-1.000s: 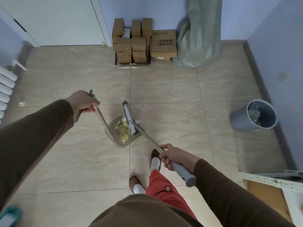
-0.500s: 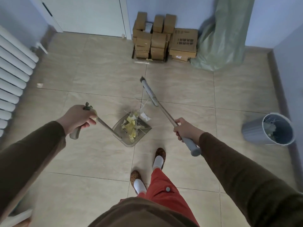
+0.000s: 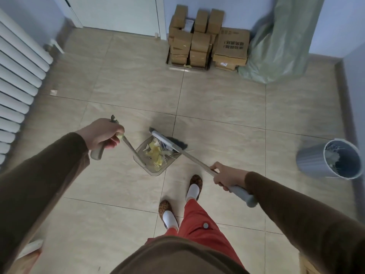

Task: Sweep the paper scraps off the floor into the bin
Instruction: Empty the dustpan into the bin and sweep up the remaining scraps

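My left hand [image 3: 102, 135], at centre left of the frame, has its fingers curled round the top grip of the long-handled translucent grey dustpan [image 3: 156, 155], whose metal shaft slants down to the pan sitting on the beige tiled floor [image 3: 217, 107] in the middle of the frame. Inside the pan lie the yellow and white paper scraps [image 3: 155, 153], heaped together. My right hand [image 3: 227, 177], right of centre, is wrapped round the slim metal-shafted broom [image 3: 167, 143] just above its pale grey rubber grip; the broom's grey head with dark bristles rests at the pan's upper right edge, touching it. The round grey ribbed plastic bin [image 3: 327, 161] stands at the right edge of the frame by the wall, well apart from the pan, with some pale waste inside. One small white scrap [image 3: 53, 92] lies on the floor at the left, near the white radiator [image 3: 17, 76]. Stacked brown cardboard boxes [image 3: 205, 38] and a green sack [image 3: 276, 42] stand against the wall at the top.
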